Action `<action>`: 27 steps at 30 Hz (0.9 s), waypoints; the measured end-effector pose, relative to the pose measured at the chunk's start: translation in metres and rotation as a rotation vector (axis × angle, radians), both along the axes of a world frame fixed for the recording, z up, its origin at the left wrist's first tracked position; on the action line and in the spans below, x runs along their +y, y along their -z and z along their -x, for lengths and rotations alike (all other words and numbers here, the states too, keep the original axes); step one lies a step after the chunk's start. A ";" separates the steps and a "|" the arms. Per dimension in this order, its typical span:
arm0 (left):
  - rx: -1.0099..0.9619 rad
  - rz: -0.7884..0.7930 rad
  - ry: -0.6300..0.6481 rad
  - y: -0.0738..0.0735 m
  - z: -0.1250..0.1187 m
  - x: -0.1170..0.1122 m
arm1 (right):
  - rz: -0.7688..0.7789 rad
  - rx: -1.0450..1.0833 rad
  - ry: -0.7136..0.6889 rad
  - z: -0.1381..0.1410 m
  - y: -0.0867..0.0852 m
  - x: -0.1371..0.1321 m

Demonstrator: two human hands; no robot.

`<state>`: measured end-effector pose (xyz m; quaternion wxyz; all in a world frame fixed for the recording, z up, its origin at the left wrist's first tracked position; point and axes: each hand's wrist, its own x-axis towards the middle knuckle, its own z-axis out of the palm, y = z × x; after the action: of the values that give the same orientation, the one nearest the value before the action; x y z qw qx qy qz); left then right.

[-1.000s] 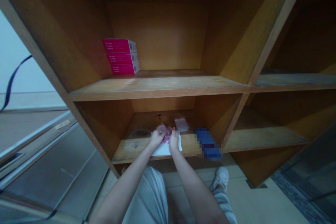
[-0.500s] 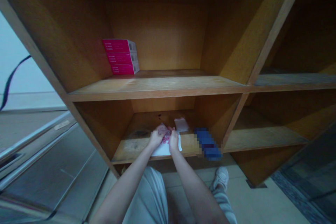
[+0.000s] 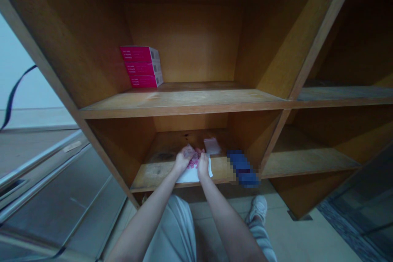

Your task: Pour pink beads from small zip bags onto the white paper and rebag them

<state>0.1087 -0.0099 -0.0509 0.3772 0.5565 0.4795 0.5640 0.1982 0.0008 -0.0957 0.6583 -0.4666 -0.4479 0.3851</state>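
Note:
My left hand (image 3: 183,158) is closed on a small clear plastic bag (image 3: 190,152) above the lower shelf. Under and beside the bag, small pink pieces (image 3: 193,164) lie heaped on a white sheet (image 3: 188,177); they are too small to name. My right hand (image 3: 202,165) is at the heap's right side, its fingers curled in toward the bag and the pieces. What those fingers hold, if anything, is hidden. Just behind my right hand, a flat pale plastic packet (image 3: 212,146) rests on the shelf.
Three stacked pink boxes (image 3: 141,67) stand on the upper shelf (image 3: 190,97). A blurred-out blue object (image 3: 242,168) lies at the lower shelf's right front edge. A glass-panelled metal frame (image 3: 61,196) is at the left. Wooden dividers (image 3: 274,141) bound the compartment.
My left hand has shifted very slightly, and the bag sits a little lower over the pink pieces. My right hand stays almost in place.

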 end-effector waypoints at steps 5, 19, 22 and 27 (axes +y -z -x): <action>0.019 0.000 -0.013 -0.001 -0.001 0.000 | 0.047 0.069 -0.009 -0.001 -0.003 -0.001; 0.128 -0.070 -0.033 0.000 -0.002 0.001 | 0.050 0.051 -0.011 -0.003 -0.010 -0.005; 0.053 -0.030 -0.031 -0.003 0.000 0.000 | 0.063 0.081 -0.025 -0.002 -0.008 -0.004; -0.146 0.015 -0.072 -0.008 0.010 -0.006 | 0.056 0.118 -0.035 -0.001 -0.008 -0.004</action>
<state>0.0992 -0.0158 -0.0425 0.3947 0.4935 0.4746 0.6127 0.1993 -0.0029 -0.0878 0.6633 -0.4534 -0.4056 0.4358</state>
